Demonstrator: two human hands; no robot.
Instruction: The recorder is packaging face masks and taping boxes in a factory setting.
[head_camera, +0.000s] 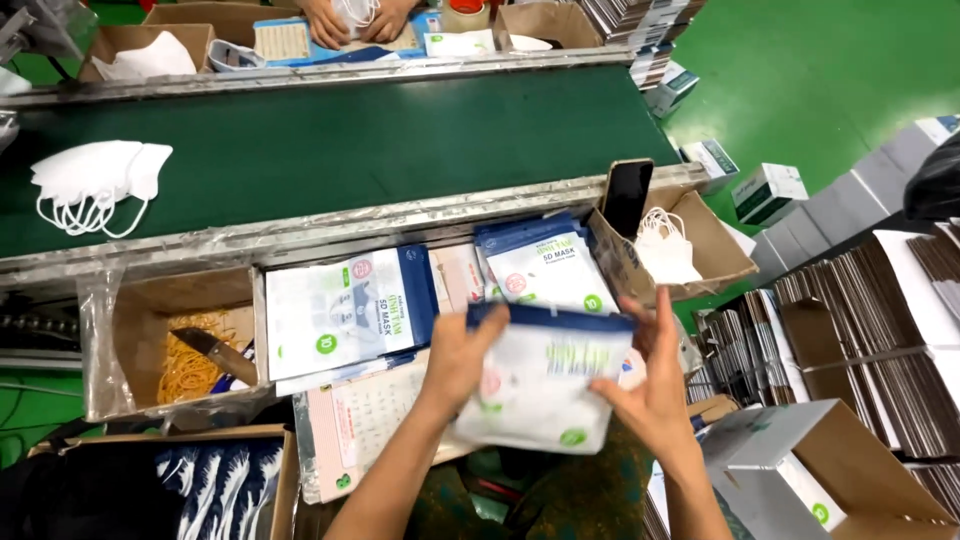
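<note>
Both the left hand (455, 362) and right hand (650, 385) are clamped on the ends of a stack of blue-and-white mask packets (540, 385) held above the worktable, and a loosened grip could let the slippery packets slide and scatter.
</note>
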